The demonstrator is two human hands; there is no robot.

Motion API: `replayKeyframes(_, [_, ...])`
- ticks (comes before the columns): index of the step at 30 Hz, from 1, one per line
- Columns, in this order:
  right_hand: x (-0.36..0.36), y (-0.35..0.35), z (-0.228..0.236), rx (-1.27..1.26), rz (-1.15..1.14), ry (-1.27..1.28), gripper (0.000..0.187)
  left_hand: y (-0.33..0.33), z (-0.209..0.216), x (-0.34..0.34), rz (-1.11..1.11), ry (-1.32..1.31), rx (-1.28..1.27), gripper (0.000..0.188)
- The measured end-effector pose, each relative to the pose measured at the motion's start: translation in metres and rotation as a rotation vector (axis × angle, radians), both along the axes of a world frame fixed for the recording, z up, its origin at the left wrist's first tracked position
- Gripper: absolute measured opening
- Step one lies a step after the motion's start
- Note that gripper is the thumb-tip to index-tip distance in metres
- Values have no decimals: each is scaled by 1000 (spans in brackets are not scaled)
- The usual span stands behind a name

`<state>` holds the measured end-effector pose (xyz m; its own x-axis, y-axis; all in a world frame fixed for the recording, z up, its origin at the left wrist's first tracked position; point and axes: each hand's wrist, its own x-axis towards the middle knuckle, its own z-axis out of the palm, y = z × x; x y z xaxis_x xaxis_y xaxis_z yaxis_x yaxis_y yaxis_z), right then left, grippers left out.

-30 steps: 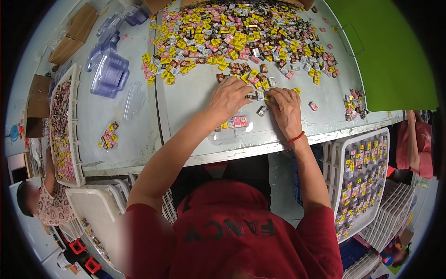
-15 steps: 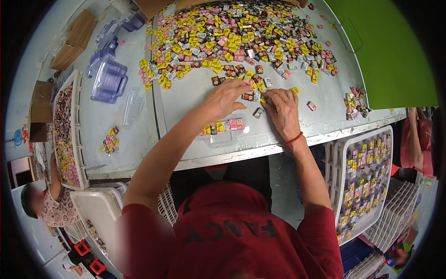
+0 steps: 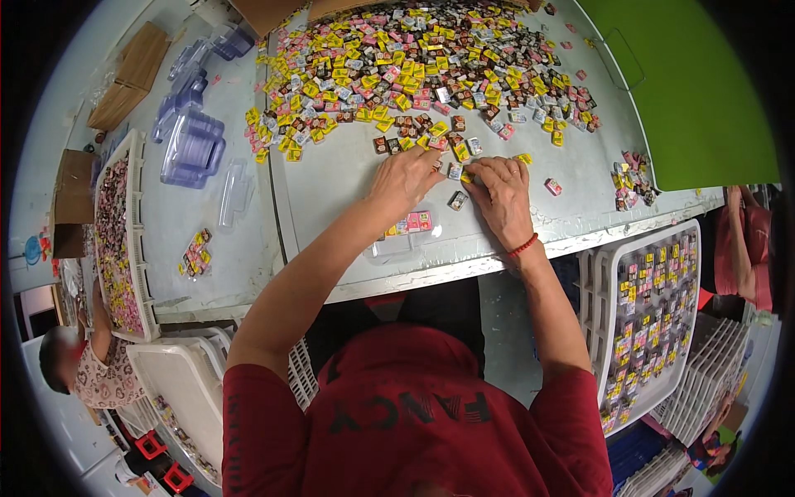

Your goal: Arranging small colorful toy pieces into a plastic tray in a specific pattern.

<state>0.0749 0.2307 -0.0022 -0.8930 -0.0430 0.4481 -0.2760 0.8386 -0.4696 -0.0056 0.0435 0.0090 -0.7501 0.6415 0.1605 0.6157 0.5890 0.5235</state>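
Observation:
My left hand [image 3: 403, 180] is closed with its fingertips at one end of a short line of tiny wrapped boxes on the table. At the other end, my right hand [image 3: 503, 195], red beaded bracelet at the wrist, pinches a yellow box [image 3: 466, 176]. A white-and-blue box [image 3: 455, 171] shows between the two hands. Just below them lies a single dark box [image 3: 457, 200]. Under my left wrist sits a clear plastic tray [image 3: 406, 246] with a row of pink boxes [image 3: 414, 223], partly hidden by my forearm.
A large heap of mixed tiny boxes [image 3: 414, 66] covers the table's far side. Empty clear trays [image 3: 193, 149] are stacked at left, beside a filled crate [image 3: 124, 240]. A white crate of filled packs [image 3: 650, 323] stands at right, near a green board [image 3: 696, 108]. Other people are at both sides.
My left hand has shifted slightly down and right, closing in on the line of boxes and covering more of the tray. My right hand has barely moved.

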Motion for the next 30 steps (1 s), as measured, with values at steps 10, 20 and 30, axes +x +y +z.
replayKeyframes(10, [0, 0, 3, 17, -7, 2, 28, 1, 9, -14, -171, -162, -50, 33])
replayKeyframes(20, [2, 3, 3, 15, 8, -31, 29, 5, -8, -6, -332, 69, 206, 31])
replayKeyframes(30, [2, 1, -1, 8, -15, 2, 27, 1, 12, 3, -149, -184, 173, 32])
